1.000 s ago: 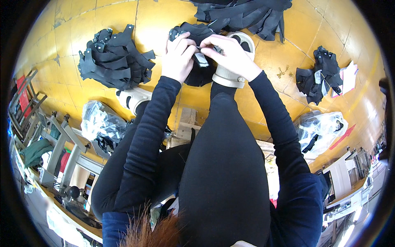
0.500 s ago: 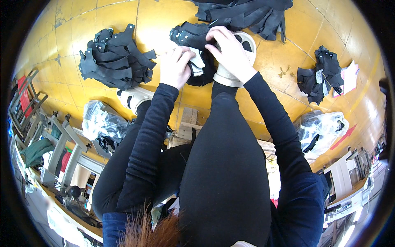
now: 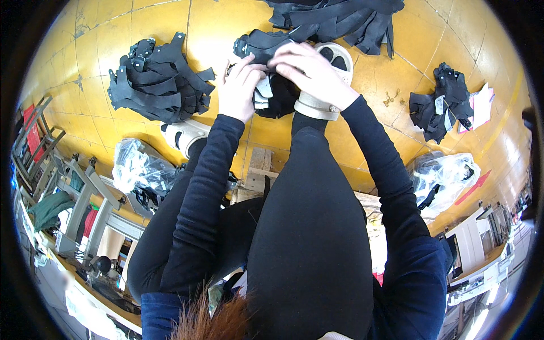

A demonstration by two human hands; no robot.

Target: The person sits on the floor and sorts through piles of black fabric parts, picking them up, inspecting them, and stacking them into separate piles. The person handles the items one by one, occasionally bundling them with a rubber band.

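Both hands are together in front of my right shoe point(image 3: 313, 106), over a pile of black fabric pieces point(image 3: 281, 97). My left hand point(image 3: 238, 93) is closed, its fingers bent over the pile's left side; whatever it grips is hidden. A white flat piece point(image 3: 264, 88) shows beside its fingers, partly covered. My right hand point(image 3: 317, 76) reaches across from the right, its fingertips close to the left ones and smeared by motion. Just beyond the hands lies a bundle of black strips point(image 3: 258, 44) with small pale marks at one end.
Black strip heaps lie on the yellow tiled floor: one at left point(image 3: 161, 82), one at the far side point(image 3: 345, 22), a smaller one at right point(image 3: 439, 105) beside pink-and-white papers point(image 3: 481, 107). Clear plastic bags point(image 3: 139, 164) flank my legs. A wooden piece point(image 3: 259, 170) is between them.
My right hand has shifted left and nearer, off the bundle of strips. My left fingers have lifted and spread a little, and the white piece has moved down-left, showing less.
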